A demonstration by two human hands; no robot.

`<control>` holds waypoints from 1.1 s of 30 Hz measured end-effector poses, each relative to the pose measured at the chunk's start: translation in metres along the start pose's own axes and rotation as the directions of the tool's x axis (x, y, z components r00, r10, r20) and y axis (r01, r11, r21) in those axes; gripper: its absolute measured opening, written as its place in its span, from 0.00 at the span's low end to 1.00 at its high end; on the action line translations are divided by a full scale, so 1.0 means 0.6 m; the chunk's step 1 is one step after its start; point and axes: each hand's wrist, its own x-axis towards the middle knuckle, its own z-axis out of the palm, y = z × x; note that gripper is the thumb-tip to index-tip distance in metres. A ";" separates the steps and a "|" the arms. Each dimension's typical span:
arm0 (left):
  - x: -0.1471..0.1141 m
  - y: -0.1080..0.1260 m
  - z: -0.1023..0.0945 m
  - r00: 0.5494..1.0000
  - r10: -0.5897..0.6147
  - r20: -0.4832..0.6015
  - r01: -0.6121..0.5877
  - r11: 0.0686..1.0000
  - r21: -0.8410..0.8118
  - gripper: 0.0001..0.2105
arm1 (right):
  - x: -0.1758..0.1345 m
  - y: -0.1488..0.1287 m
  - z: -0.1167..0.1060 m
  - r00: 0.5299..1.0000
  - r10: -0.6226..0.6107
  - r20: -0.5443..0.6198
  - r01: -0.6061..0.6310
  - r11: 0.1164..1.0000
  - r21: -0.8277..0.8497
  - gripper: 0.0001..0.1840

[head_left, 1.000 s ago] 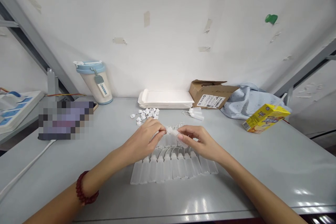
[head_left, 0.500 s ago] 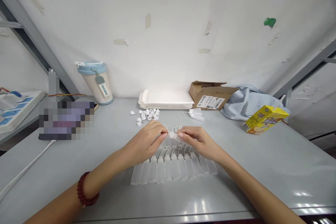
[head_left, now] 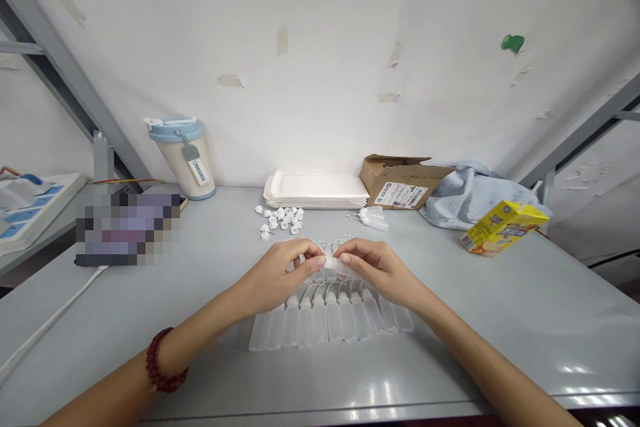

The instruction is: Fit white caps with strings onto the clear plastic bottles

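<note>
Between my hands a small translucent plastic squeeze bottle point(head_left: 345, 270) lies tilted, its white top end to the left. My left hand point(head_left: 285, 273) pinches that top end with thumb and fingers; the exact part held is mostly hidden. My right hand point(head_left: 383, 270) grips the bottle's body. Just below, a row of similar bottles point(head_left: 320, 323) lies side by side with thin white strips curving from their necks. More bottles behind it are partly covered by my hands. Beyond my left hand sits a cluster of small white caps point(head_left: 285, 217).
Two bottles point(head_left: 373, 218) lie before an open cardboard box point(head_left: 407, 187). White flat packets point(head_left: 320, 190) are stacked against the wall. A tumbler point(head_left: 183, 160), a propped phone point(head_left: 127, 230) and its cable stand left. A yellow carton point(head_left: 503, 230) and blue cloth point(head_left: 470, 193) are right.
My left fingers have come in closer around the bottle's top end and lowered slightly. My right hand stays almost in place. One loose cap at the cluster's left edge has shifted slightly.
</note>
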 end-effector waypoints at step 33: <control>-0.002 -0.002 0.008 0.984 -0.175 -0.011 0.167 0.952 -0.259 0.14 | -0.005 -0.006 0.003 0.998 0.030 0.051 -0.019 0.979 -0.204 0.11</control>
